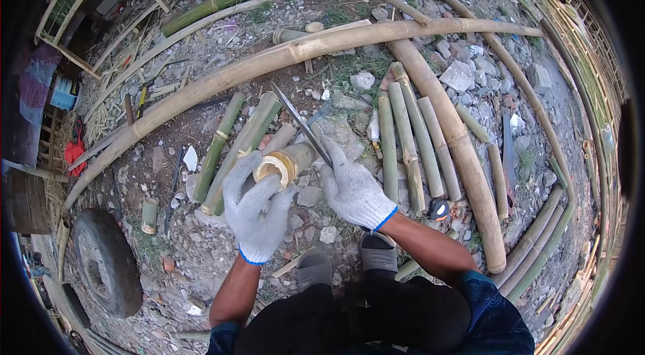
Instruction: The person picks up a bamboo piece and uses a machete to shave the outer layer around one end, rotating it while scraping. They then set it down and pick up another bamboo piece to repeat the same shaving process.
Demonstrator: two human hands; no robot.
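Observation:
In the head view my left hand (259, 210), in a white knitted glove, grips a short bamboo section (300, 155) with its hollow cut end turned toward me. My gloved right hand (355, 188) is closed on a knife (299, 118), whose long dark blade points up and to the left past the far side of the bamboo. The handle is hidden inside the glove. Just left of my left hand lie cut green bamboo lengths (245, 147). More bamboo pieces (405, 137) lie side by side beyond my right hand.
A long bamboo pole (228, 76) arches across the ground ahead, and a thick pole (463, 160) lies to the right. An old tire (107, 262) is at the left. A handsaw (507, 147) lies at the right, near rubble. A tape measure (439, 210) sits near my feet.

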